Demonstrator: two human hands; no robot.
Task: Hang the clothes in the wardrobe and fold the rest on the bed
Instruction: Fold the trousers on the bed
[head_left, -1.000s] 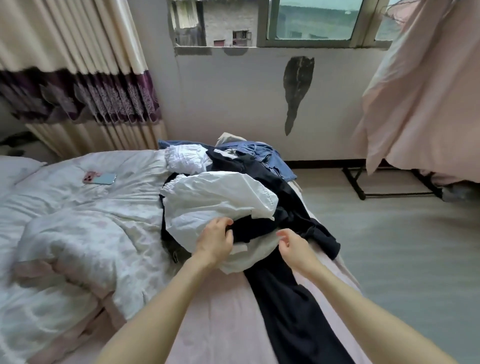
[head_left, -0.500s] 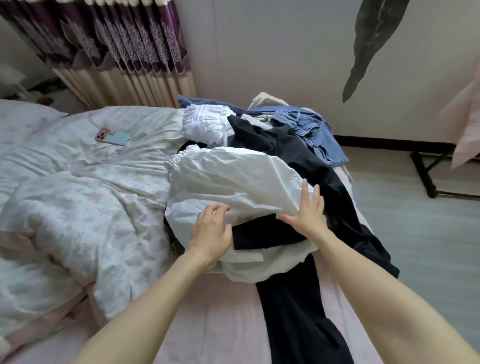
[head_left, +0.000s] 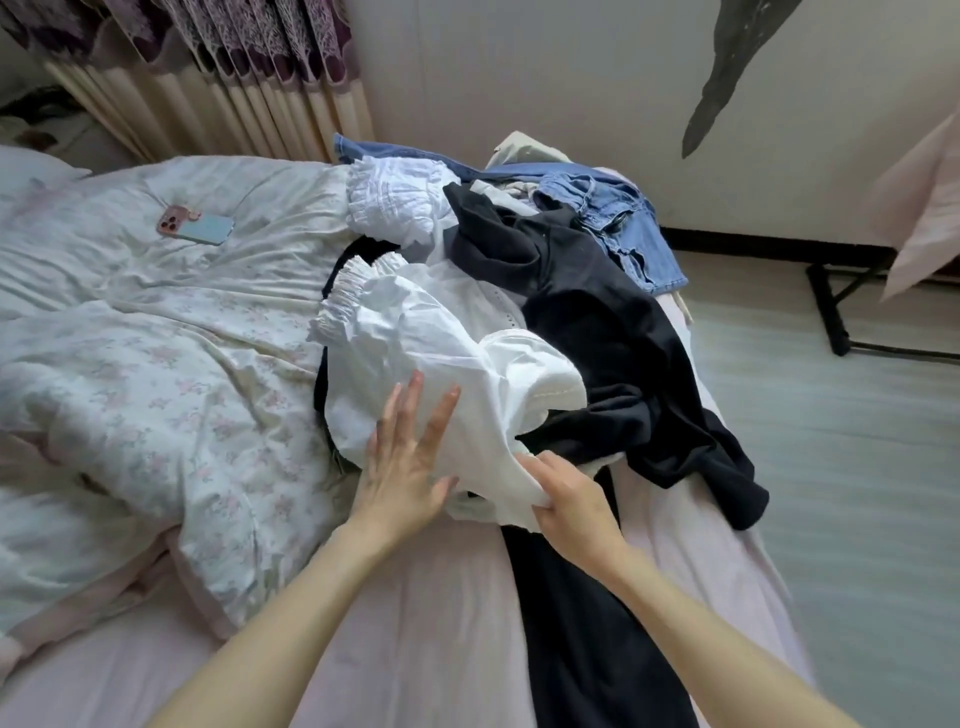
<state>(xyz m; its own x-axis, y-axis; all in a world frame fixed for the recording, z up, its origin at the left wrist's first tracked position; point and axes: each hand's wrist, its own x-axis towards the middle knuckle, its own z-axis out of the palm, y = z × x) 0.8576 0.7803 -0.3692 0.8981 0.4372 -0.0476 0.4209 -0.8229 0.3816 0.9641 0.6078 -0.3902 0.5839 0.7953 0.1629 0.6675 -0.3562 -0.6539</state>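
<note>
One white blouse (head_left: 415, 353), atop the clothes pile: light, limp. My right hand (head_left: 566, 499) pinches its hem; my left hand (head_left: 405, 457) lies flat, fingers spread, on it.

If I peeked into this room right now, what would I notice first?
First, the big messy heap of clothes on the bed, with two bare arms reaching in: the left hand lies flat on a white blouse and the right hand pinches its hem. A black garment sprawls over the pile toward the floor side, and a phone lies on the flowery quilt to the left.
</note>
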